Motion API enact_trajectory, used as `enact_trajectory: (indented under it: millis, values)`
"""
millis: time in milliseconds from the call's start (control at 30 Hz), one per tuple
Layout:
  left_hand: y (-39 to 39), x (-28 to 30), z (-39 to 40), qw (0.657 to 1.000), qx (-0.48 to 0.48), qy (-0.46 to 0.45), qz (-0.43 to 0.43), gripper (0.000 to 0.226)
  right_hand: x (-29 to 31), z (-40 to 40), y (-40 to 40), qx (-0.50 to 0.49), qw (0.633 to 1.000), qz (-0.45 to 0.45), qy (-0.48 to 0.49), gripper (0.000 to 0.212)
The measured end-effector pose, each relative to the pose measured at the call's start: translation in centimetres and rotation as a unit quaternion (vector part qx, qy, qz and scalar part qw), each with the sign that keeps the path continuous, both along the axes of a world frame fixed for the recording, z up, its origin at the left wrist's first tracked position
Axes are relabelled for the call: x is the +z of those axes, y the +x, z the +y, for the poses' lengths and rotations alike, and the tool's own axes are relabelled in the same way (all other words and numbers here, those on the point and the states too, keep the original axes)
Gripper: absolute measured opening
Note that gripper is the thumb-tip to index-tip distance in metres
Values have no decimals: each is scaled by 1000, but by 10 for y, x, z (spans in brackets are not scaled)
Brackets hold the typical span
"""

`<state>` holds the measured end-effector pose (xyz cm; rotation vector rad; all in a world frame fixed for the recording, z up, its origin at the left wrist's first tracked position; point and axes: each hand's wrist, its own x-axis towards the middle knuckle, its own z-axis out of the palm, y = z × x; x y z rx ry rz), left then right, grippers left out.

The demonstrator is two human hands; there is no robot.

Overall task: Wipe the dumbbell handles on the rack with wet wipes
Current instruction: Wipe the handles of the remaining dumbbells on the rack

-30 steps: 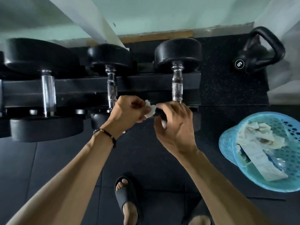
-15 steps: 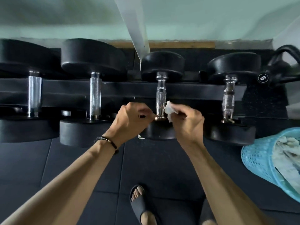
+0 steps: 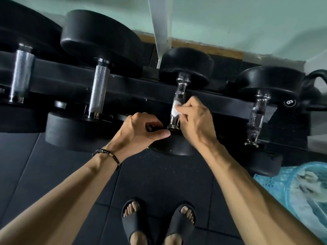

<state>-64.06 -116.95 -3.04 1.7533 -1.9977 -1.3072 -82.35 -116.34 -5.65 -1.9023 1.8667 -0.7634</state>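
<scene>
Centrally in the frame, the right hand (image 3: 195, 123) pinches a white wet wipe (image 3: 175, 109) and presses it against the chrome handle (image 3: 178, 99) of the third dumbbell (image 3: 185, 68) from the left. That grip is narrow, with fingers curled round the wipe on the lower half of the handle. The left hand (image 3: 139, 131) rests on the near head (image 3: 175, 147) of the same dumbbell, just left of the handle's base; its fingers are curled and the thumb lies along the head's rim, but what this grip encloses cannot be told.

The dumbbell lies across the black rack (image 3: 134, 89), which runs from the left edge to the right of the frame. Left of it sits a larger dumbbell with a knurled handle (image 3: 99, 92), and another thick handle (image 3: 21, 75) shows at the far left. To the right, a fourth dumbbell handle (image 3: 256, 117) slants toward the lower right.

A beaded bracelet (image 3: 109, 156) circles the left wrist. A blue basket (image 3: 276, 184) holding crumpled white wipes occupies the lower right edge. A kettlebell (image 3: 313, 92) stands at the right edge. Two feet in black sandals (image 3: 136, 225) stand on the dark floor mat (image 3: 44, 174) at the bottom centre.
</scene>
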Motion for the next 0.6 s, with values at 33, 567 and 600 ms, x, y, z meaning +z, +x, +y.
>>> enact_trajectory:
  millis: [33,567,600]
  values:
    - [0,0,1,1000,4,-5,1,21,0,0,-4,19,1000,13,4,25]
    - [6,-9,0,999,-14,-21,30,27,2,-31,-21,42,995,88,-33,17]
    - [6,-10,0,999,-16,-23,33,27,3,-30,-20,29,997,66,-36,17]
